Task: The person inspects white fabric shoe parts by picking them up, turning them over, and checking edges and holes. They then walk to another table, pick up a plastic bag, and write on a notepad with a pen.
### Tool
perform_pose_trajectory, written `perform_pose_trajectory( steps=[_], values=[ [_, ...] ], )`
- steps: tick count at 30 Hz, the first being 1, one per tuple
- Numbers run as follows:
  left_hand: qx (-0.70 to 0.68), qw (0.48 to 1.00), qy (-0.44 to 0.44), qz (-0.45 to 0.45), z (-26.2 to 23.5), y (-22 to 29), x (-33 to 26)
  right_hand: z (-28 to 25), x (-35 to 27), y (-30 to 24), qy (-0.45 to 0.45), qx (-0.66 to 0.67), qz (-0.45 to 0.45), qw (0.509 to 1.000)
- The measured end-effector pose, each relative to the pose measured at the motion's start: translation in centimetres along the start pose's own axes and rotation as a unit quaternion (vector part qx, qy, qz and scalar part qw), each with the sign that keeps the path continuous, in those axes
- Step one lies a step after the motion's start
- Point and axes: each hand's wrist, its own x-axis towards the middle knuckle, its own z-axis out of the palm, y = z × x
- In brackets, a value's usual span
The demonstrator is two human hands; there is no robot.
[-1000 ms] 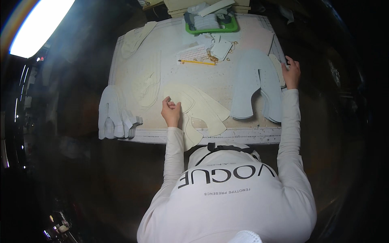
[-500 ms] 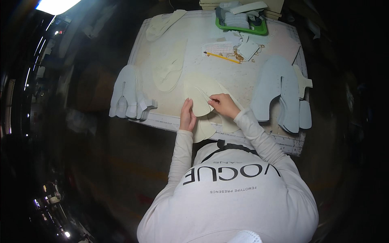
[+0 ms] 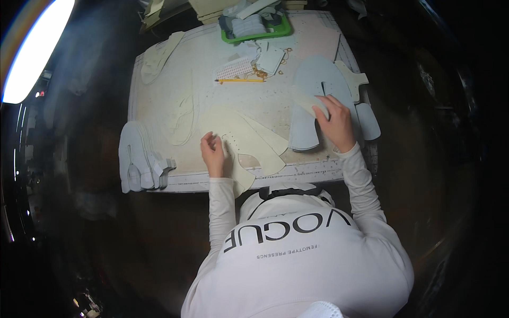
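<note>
A cream U-shaped cut piece (image 3: 233, 130) with a row of small holes lies in front of me near the table's front edge, beside another cream piece (image 3: 263, 132). My left hand (image 3: 213, 155) is at its left edge, fingers curled together; what they hold, if anything, is hidden. Farther right, my right hand (image 3: 337, 123) grips a small pale cream cut piece (image 3: 309, 103), blurred, between thumb and fingers. It is over a stack of blue-grey U-shaped pieces (image 3: 305, 139), covering part of it.
A second blue-grey stack (image 3: 139, 153) stands at the left edge. Cream pieces (image 3: 182, 119) lie left of centre, others (image 3: 160, 55) far left. At the back are a yellow pencil (image 3: 241, 80), rubber bands (image 3: 260, 72), a printed card (image 3: 233, 69) and a green tray (image 3: 289, 27) of grey pieces.
My right hand has moved right, from the cream pieces to over the blue-grey stack, carrying a small cream piece. My left hand has curled its fingers. The view has shifted and turned.
</note>
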Motion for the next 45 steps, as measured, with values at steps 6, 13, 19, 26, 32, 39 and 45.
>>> perform_pose_trajectory(
  steps=[6, 13, 19, 26, 32, 39, 45],
  values=[
    [0.134, 0.989, 0.049, 0.03, -1.8, -2.9, 3.2, -8.7, -4.0, 7.2, 0.141, -0.186, 0.043, 0.971],
    [0.192, 0.971, 0.001, 0.142, 0.8, -2.4, 4.9, -6.8, -9.5, 10.2, 0.019, -0.372, 0.122, 0.92],
    [0.138, 0.989, 0.041, 0.039, 0.7, -3.2, 6.3, -7.2, -8.5, 12.1, 0.088, -0.243, 0.11, 0.96],
    [0.157, 0.987, 0.008, 0.018, -1.5, -3.0, 2.8, -7.1, -6.6, 11.5, -0.024, -0.231, 0.279, 0.932],
    [0.16, 0.987, -0.019, -0.024, -2.7, -3.2, 0.2, 0.9, -0.5, 4.1, -0.053, 0.162, 0.107, 0.98],
    [0.188, 0.981, -0.015, -0.045, -7.2, -2.7, 0.8, 16.6, -0.4, -2.7, -0.32, 0.234, 0.162, 0.904],
    [-0.004, 0.996, -0.083, 0.026, -9.0, -2.2, -0.5, 21.2, -4.1, -2.8, -0.288, 0.201, 0.109, 0.93]
  ],
)
